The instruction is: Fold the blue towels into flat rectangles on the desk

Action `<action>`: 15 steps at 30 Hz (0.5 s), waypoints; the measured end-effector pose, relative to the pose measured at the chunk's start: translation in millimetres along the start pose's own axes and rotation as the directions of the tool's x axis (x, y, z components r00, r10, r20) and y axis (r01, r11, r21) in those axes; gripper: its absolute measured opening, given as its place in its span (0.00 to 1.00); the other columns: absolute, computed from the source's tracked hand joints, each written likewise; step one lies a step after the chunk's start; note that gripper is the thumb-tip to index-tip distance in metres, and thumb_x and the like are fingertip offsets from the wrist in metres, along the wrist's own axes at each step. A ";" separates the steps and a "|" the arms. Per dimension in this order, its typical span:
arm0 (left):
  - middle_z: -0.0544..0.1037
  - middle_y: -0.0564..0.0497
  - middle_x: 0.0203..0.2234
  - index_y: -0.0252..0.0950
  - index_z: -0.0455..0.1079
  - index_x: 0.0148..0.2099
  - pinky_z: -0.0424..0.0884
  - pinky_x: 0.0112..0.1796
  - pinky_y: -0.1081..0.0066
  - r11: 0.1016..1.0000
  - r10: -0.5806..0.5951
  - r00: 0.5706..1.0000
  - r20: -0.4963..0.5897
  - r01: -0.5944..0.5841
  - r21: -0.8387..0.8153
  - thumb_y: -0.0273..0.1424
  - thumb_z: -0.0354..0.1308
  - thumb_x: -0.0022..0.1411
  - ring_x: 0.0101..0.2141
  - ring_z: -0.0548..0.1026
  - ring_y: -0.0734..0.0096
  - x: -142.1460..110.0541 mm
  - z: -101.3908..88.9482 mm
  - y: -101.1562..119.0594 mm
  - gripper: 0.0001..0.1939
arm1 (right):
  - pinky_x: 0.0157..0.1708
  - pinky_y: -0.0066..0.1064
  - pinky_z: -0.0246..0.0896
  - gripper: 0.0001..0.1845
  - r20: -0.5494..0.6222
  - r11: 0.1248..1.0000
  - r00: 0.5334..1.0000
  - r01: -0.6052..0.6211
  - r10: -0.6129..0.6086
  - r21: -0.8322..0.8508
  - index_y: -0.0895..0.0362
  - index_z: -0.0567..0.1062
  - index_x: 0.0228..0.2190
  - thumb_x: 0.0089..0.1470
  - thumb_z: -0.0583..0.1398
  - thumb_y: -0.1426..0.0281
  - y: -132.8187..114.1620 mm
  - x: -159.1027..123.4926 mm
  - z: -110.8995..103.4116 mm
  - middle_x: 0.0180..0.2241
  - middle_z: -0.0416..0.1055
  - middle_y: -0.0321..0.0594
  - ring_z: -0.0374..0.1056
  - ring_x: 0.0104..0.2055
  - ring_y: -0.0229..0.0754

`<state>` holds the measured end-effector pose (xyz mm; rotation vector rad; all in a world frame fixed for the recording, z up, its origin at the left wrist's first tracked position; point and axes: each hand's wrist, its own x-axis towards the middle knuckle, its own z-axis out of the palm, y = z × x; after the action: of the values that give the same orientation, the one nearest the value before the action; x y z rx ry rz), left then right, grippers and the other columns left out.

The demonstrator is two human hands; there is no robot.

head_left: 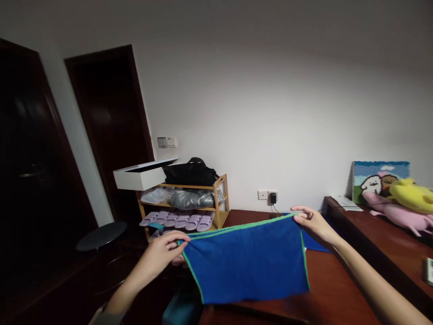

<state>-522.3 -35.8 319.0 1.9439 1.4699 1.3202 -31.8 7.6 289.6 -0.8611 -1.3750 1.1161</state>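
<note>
A blue towel (246,262) with green edging hangs folded between my two hands, its top edges stretched nearly straight. My left hand (164,250) pinches its upper left corner between thumb and fingers. At the upper right corner, my right hand (313,223) grips the cloth the same way. The towel hangs in front of the reddish-brown table (338,284) and hides part of it. Behind the right end of the towel, another blue piece (316,241) lies on the table; I cannot make out what it is.
A wooden rack (221,203) by the wall holds several lilac slippers (181,220), a black bag (191,171) and a white box (144,176). A round dark stool (101,235) stands left. Plush toys (411,196) lie on the right-hand cabinet (382,230). A charger (273,197) is plugged into the wall.
</note>
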 end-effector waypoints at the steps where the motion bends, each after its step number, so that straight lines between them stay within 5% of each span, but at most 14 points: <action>1: 0.84 0.46 0.34 0.39 0.81 0.31 0.79 0.31 0.68 1.000 -0.020 0.999 0.032 0.021 -0.018 0.51 0.69 0.47 0.34 0.80 0.59 2.4 -4.7 9.8 0.20 | 0.37 0.34 0.70 0.33 -0.015 1.000 1.000 -0.002 0.003 0.018 0.54 0.76 0.46 0.42 0.74 0.51 0.9 -6.1 -1.8 0.30 0.78 0.35 0.74 0.32 0.41; 6: 0.83 0.46 0.35 0.38 0.82 0.33 0.75 0.24 0.71 0.997 -0.072 0.981 0.180 0.078 -0.027 0.49 0.69 0.48 0.29 0.79 0.62 2.9 -11.1 35.2 0.19 | 0.37 0.35 0.71 0.32 -0.048 1.000 0.999 -0.003 0.002 -0.014 0.54 0.76 0.44 0.39 0.76 0.54 0.2 -29.5 -10.3 0.33 0.80 0.37 0.74 0.34 0.42; 15: 0.83 0.46 0.34 0.41 0.84 0.31 0.78 0.33 0.66 0.997 0.014 0.938 0.347 0.011 -0.070 0.41 0.69 0.52 0.32 0.81 0.61 -18.7 10.4 36.0 0.09 | 0.42 0.43 0.74 0.35 -0.222 0.960 0.975 -0.057 -0.005 -0.275 0.53 0.77 0.45 0.39 0.73 0.46 -2.1 -70.2 -49.3 0.36 0.82 0.46 0.77 0.39 0.52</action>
<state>-494.2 -64.0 332.1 2.0060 1.2319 0.9510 25.7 -52.1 267.7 -1.1747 -1.3555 0.8263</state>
